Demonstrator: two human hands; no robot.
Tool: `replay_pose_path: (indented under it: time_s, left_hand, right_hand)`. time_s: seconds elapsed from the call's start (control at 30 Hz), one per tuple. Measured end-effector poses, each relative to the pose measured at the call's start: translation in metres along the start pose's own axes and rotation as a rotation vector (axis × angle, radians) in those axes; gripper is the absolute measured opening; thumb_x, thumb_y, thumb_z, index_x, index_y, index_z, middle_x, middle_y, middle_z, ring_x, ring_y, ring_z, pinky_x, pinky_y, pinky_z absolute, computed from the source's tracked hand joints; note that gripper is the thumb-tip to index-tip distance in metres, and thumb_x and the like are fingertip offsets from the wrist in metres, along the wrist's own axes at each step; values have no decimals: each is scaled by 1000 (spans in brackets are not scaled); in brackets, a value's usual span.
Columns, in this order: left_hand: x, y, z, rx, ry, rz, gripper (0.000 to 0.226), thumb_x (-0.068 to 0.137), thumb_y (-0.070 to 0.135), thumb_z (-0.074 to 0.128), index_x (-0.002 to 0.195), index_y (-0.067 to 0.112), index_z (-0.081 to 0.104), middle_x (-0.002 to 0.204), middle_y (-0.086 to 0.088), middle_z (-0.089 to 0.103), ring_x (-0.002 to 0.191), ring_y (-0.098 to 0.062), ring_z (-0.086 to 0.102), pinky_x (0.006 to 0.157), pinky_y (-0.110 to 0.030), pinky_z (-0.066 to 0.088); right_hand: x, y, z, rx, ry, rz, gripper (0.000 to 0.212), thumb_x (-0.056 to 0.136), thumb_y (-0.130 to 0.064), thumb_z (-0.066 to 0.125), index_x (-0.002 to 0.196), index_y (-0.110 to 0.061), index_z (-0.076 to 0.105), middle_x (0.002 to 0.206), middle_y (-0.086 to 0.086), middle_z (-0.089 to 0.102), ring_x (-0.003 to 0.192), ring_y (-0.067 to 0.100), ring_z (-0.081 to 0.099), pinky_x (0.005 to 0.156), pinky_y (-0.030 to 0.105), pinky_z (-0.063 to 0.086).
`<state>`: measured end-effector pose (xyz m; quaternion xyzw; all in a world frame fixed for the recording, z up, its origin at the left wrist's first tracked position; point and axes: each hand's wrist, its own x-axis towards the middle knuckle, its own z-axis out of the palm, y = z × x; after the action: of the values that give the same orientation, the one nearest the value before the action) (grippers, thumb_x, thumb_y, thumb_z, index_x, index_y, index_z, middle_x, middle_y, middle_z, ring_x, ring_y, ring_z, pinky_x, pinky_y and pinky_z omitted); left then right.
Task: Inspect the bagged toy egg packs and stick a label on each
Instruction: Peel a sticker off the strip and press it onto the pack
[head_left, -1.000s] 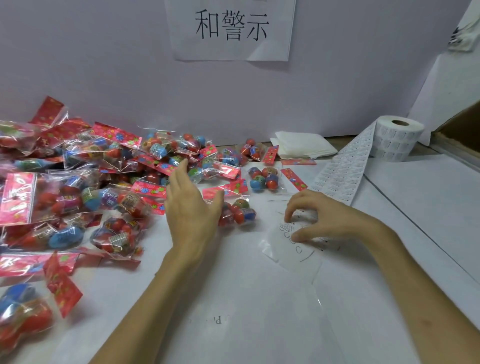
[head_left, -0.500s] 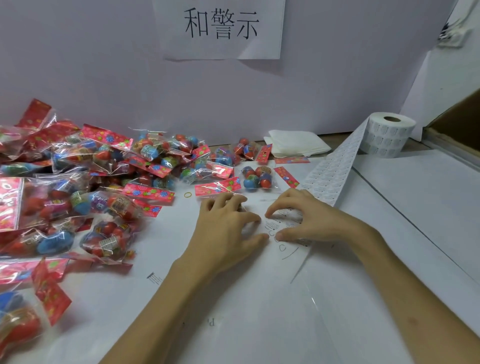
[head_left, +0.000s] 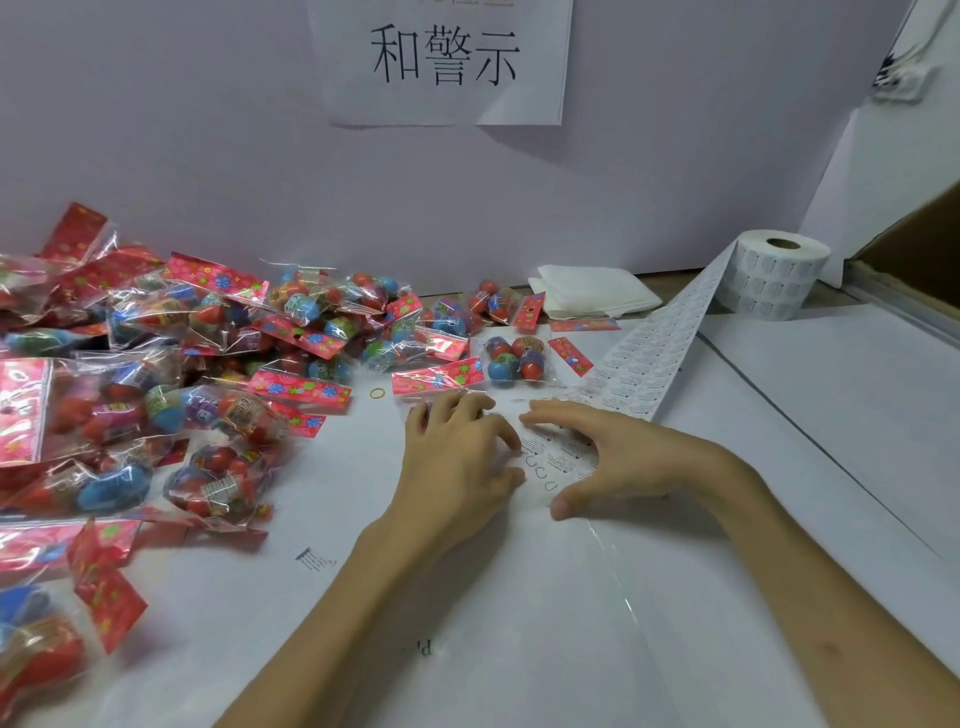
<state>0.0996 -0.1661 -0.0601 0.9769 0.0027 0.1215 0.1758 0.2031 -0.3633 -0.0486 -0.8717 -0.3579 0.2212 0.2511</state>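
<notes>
Two bare hands work side by side at the middle of a white tabletop (head_left: 810, 426). The left hand (head_left: 457, 462) lies cupped, fingers bent, over one bagged pack (head_left: 439, 378), of which only the red flowered header and a little clear film show beyond the fingertips. Whether its grip is closed on the pack cannot be told. The right hand (head_left: 618, 457) is arched with its thumb spread wide. Its fingertips (head_left: 530, 418) rest on the near end of the label strip (head_left: 649, 364), and it holds nothing.

The strip, several small labels wide (the print is too fine to read), runs from one roll of labels (head_left: 779, 278) standing at the far right. A pile of bagged toy egg packs (head_left: 208, 358) fills the left side, too many and too blurred to count. All are in clear bags with red flowered headers over red, blue and purple eggs. One separate pack (head_left: 514, 358) lies flat just beyond the hands, with at least five eggs visible inside.

One paper sign (head_left: 441, 57) on the far wall reads "和警示". One yellow rubber band (head_left: 377, 393) lies left of the covered pack, and one stack of white sheets (head_left: 592, 293) sits against the wall beside the roll. A single small printed label (head_left: 314, 560) lies loose on the near tabletop, and its text is illegible.
</notes>
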Motion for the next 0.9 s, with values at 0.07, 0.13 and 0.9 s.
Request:
replay_pose_path:
  time_s: [0.07,0.13,0.9]
  left_hand:
    - [-2,-1,1,-8,27,4,40,92,45,68,130,35,61,148,10,47,143,-15,28,119,-36,11]
    - [-3,0,2,-71,113,-2,39,94,41,67,131,29,60,141,8,53,134,-15,40,118,-34,21]
    - [0,14,-2,-1650,-141,-511,36,104,10,54,140,9,55,124,-15,72,118,-35,67,106,-54,51]
  right_hand:
    - [0,-3,0,21,74,-16,83,59,-57,86,135,-51,53,148,-34,41,135,-8,40,117,27,36]
    - [2,-7,0,59,201,-53,44,70,-41,88,110,-44,70,137,-26,56,128,-4,50,113,33,42]
    - [-14,-40,-9,252,543,-323,14,85,-6,79,96,-16,79,101,-7,74,99,13,69,84,25,56]
